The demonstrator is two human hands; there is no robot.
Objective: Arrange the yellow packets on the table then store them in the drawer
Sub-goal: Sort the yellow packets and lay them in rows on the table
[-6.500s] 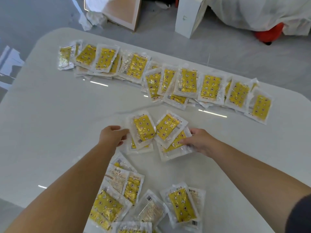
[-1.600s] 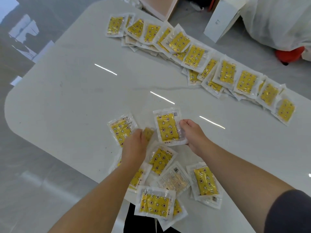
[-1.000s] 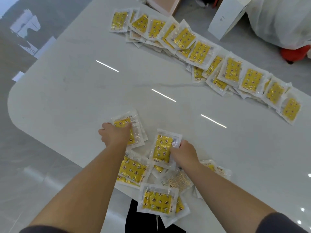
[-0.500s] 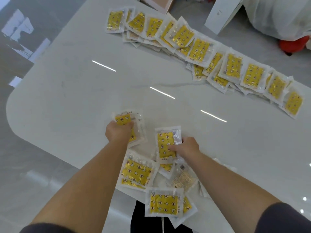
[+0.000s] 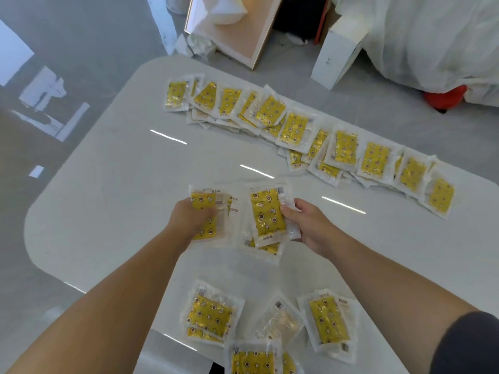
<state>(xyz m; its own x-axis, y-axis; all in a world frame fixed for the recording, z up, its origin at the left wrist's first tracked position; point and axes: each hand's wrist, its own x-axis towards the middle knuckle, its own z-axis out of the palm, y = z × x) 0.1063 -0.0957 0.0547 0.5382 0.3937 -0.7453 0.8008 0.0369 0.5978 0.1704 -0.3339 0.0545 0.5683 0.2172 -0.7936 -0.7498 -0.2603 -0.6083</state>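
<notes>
Table (image 5: 108, 184): white, glossy, rounded corners, ceiling lights mirrored as short streaks. Near edge: near packets (image 5: 209, 317), a loose cluster of about five, overlapping; most lie yellow face up, one lies clear side up in the middle, and one is cut off by the bottom of the view. Both forearms cross over this cluster and hide the table to either side of it; a dark sleeve (image 5: 469, 346) shows at the lower right. Mid-table, left: left hand (image 5: 190, 218), fingers curled over the left stack (image 5: 206, 211) of a few packets, gripping it, the hand covering much of the top one. Mid-table, right, just beside it: right hand (image 5: 307, 225), thumb pressed on the yellow face and fingers behind, pinching the right stack (image 5: 267, 211) of two or more packets by its right side. Whether either stack touches the table cannot be told. Far edge: row (image 5: 310, 133), a long band of many overlapping packets running from the far left corner toward the right edge. Beyond the table: grey polished floor (image 5: 54, 63) with window reflections; a framed board (image 5: 235, 28) leaning; a white box (image 5: 334, 58); a white sheet (image 5: 432, 36) draped over something bulky; a red thing (image 5: 445, 99) under its hem.
</notes>
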